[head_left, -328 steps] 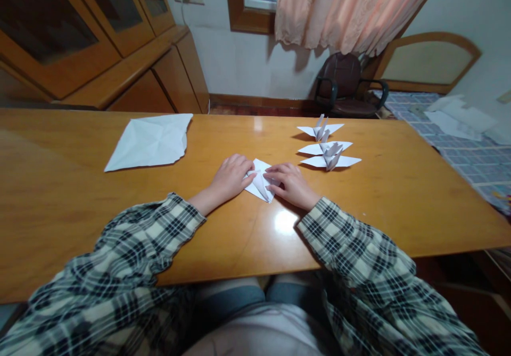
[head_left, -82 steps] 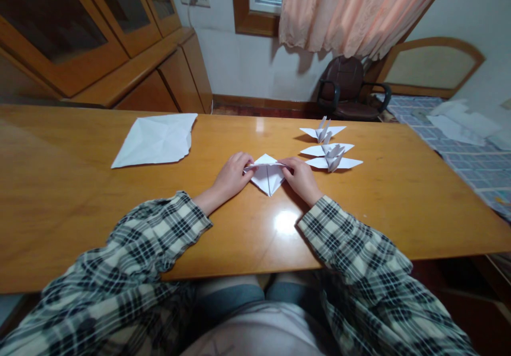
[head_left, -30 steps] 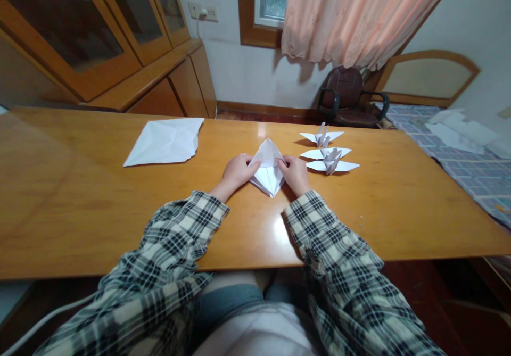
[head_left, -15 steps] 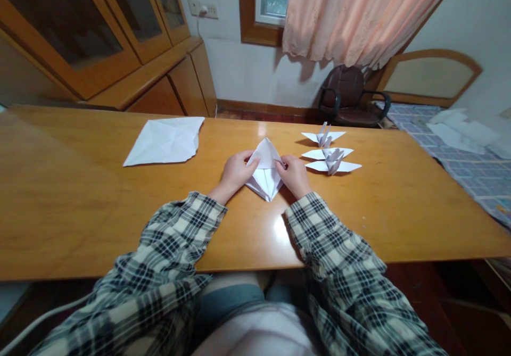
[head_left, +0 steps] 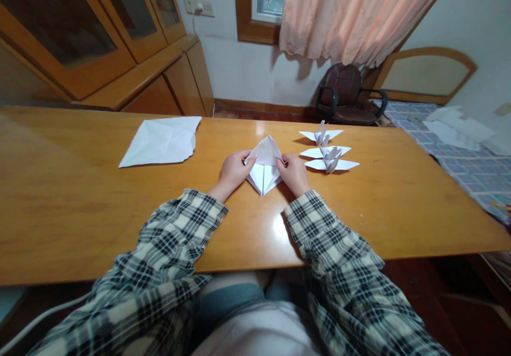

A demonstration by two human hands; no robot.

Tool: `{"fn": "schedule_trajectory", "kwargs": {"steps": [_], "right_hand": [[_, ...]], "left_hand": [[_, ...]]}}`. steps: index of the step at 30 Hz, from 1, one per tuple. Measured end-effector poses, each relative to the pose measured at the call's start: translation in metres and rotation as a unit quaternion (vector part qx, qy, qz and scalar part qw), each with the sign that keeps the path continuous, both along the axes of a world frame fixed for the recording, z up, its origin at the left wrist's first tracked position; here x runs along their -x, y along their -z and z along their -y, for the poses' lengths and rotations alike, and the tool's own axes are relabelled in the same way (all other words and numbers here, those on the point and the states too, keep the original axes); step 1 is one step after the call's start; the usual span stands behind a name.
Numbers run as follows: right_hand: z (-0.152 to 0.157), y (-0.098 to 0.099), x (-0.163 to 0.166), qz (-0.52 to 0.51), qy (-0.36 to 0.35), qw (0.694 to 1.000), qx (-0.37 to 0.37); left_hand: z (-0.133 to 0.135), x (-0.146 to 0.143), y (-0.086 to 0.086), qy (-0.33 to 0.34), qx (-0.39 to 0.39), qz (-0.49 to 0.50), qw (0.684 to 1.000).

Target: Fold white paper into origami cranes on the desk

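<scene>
Between my hands is a partly folded sheet of white origami paper [head_left: 264,174], diamond-shaped, with an upper flap raised and a crease down its lower middle. My left hand [head_left: 235,171] pinches its left edge, the thumb lying on top. On the opposite edge, my right hand [head_left: 293,173] grips it with thumb and fingers. The fingertips beneath the paper are hidden. Just right of my right hand stand three folded paper cranes, a front one [head_left: 332,163], a middle one [head_left: 307,152] and a back one [head_left: 319,134], wings spread.
A creased white paper sheet [head_left: 162,142] lies flat on the wooden table [head_left: 379,207] at the left. Past the far edge are a brown armchair [head_left: 343,95] and a wooden cabinet [head_left: 159,87]. A bed with a checked cover [head_left: 463,170] adjoins the right side.
The folded paper's lower point has shifted slightly left and up, and its raised flap has tilted a little. Both hands keep their hold. The whole view has shifted slightly.
</scene>
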State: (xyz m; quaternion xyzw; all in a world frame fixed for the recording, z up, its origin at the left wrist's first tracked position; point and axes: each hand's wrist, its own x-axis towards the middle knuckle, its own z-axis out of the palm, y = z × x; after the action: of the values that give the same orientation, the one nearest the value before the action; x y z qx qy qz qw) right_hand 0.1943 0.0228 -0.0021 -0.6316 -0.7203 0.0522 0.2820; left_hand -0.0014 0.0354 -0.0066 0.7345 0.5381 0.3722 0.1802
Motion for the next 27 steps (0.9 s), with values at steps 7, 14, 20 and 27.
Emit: {"fn": "schedule_trajectory", "kwargs": {"steps": [7, 14, 20, 27], "right_hand": [[0.004, -0.003, 0.002, 0.009, -0.034, 0.999, 0.0], [0.007, -0.006, 0.006, 0.006, -0.057, 0.998, 0.008], [0.006, -0.004, 0.005, -0.013, -0.066, 0.998, 0.005], [0.0, 0.003, 0.001, -0.054, -0.049, 0.997, -0.001]], "left_hand": [[-0.003, 0.001, -0.006, 0.017, 0.027, 0.105, 0.994], [-0.001, -0.006, -0.005, -0.017, -0.025, 0.13, 0.991], [-0.003, -0.01, -0.004, -0.045, -0.046, 0.092, 0.994], [-0.002, -0.008, -0.002, -0.03, -0.045, 0.064, 0.996]]}}
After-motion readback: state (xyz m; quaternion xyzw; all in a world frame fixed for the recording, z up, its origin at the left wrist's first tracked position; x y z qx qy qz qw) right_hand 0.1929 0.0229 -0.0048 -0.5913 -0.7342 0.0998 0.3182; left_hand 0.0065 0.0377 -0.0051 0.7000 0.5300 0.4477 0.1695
